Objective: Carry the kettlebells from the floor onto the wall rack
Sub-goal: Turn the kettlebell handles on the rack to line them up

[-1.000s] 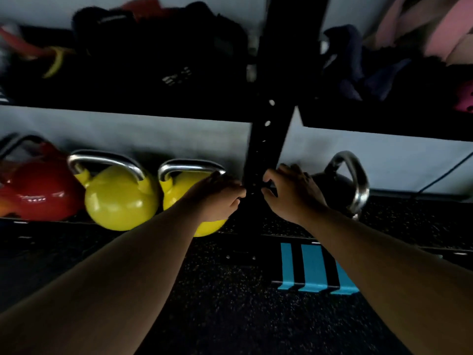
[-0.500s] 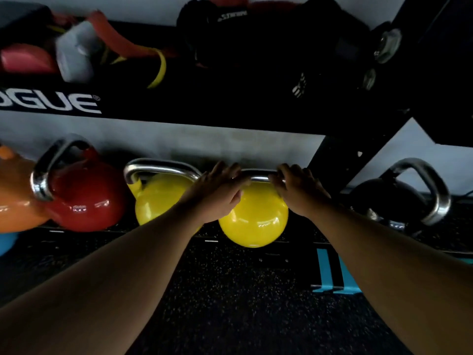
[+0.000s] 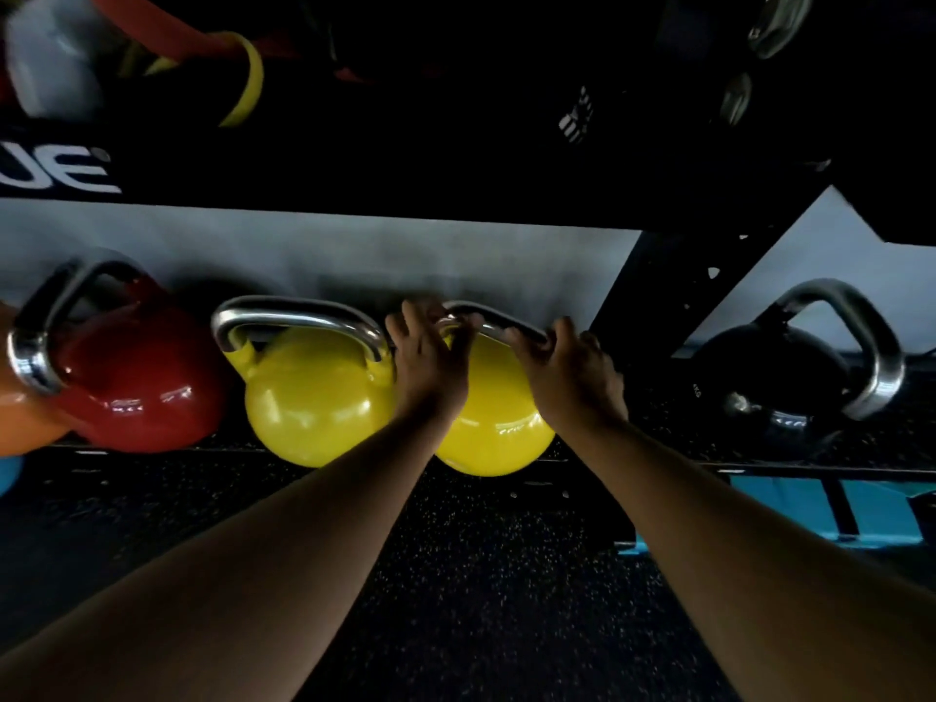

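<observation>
Two yellow kettlebells with steel handles stand side by side on the low rail of the wall rack (image 3: 152,450). My left hand (image 3: 428,364) and my right hand (image 3: 570,380) both curl over the handle of the right yellow kettlebell (image 3: 499,438). Its body shows between my forearms. The left yellow kettlebell (image 3: 309,397) touches it, with its handle free. A red kettlebell (image 3: 137,392) stands further left, and an orange one (image 3: 20,423) is cut off at the frame edge. A black kettlebell (image 3: 775,382) sits right of the rack's upright.
A black upright post (image 3: 673,286) rises just right of my right hand. A black shelf (image 3: 354,184) with bands and dark gear hangs overhead. Dark speckled rubber floor (image 3: 481,600) lies below, with a teal-striped mat (image 3: 820,509) at the right.
My hands went from the upright post to the right yellow kettlebell's handle and closed on it. The view swung left, bringing the red and orange kettlebells further into view.
</observation>
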